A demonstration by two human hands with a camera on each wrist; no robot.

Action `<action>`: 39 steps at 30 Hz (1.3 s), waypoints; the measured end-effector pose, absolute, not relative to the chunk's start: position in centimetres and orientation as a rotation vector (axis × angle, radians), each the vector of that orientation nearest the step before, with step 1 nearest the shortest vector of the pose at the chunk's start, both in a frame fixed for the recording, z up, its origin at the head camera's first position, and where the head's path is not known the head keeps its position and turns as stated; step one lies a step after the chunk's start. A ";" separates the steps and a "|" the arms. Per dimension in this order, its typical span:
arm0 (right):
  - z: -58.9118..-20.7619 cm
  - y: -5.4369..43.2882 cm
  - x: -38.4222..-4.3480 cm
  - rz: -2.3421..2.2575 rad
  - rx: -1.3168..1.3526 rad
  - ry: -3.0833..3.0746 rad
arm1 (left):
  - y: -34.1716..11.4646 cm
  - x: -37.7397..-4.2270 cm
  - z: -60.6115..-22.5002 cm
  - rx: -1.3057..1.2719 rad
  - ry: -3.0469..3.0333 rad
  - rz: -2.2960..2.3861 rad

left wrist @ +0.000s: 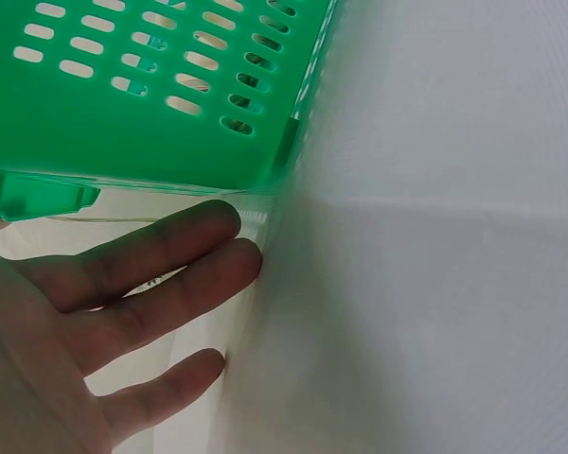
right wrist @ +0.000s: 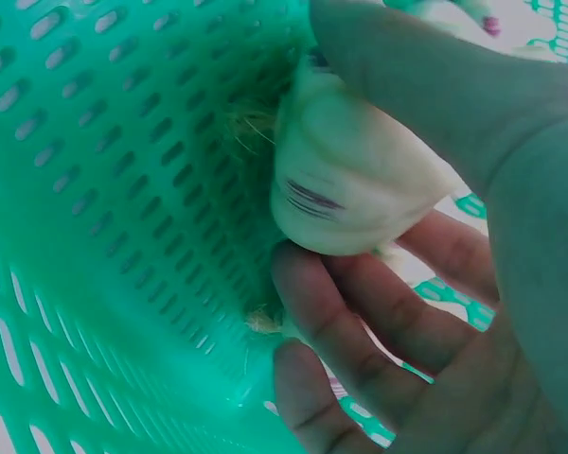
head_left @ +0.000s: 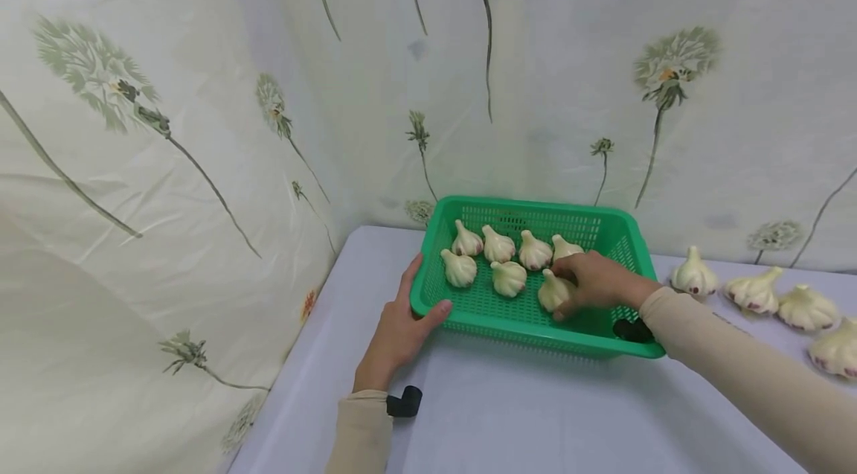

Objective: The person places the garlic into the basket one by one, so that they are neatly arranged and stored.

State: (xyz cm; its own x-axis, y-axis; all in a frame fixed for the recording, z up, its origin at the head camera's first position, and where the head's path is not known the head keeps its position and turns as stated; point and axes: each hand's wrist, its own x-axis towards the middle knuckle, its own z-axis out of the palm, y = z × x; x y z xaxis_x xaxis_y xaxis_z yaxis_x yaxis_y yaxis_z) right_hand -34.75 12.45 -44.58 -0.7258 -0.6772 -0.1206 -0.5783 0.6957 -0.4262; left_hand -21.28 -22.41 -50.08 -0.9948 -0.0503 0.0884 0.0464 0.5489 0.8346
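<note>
The right hand (head_left: 597, 280) pinches a garlic bulb (head_left: 553, 292) between thumb and fingers, inside the green basket (head_left: 515, 332) by its near edge, right of the middle. The left hand (head_left: 399, 331), well apart from that bulb, touches the basket's near-left corner with fingers extended and spread.

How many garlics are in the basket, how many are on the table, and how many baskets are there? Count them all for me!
Garlic in the basket, including one in the right hand: 7
Garlic on the table: 4
Basket: 1
Total: 12
</note>
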 end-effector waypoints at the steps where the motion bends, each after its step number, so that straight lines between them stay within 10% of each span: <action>1: -44.6 12.5 -34.8 -0.524 -0.995 2.647 | -22.4 -21.3 -50.1 0.001 -2.676 -1.445; 39: -44.5 12.1 -35.0 -0.608 -1.101 2.816 | -22.3 -21.2 -50.0 0.005 -2.664 -1.443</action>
State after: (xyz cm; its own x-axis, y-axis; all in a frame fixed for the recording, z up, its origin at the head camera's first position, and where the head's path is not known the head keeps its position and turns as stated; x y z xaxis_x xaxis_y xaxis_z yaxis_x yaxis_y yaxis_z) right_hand -35.01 12.06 -44.53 -0.7434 -0.6630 0.0880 -0.6403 0.6675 -0.3801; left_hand -21.17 -22.32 -49.96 -0.9937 -0.0561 0.0968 0.0505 0.5474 0.8354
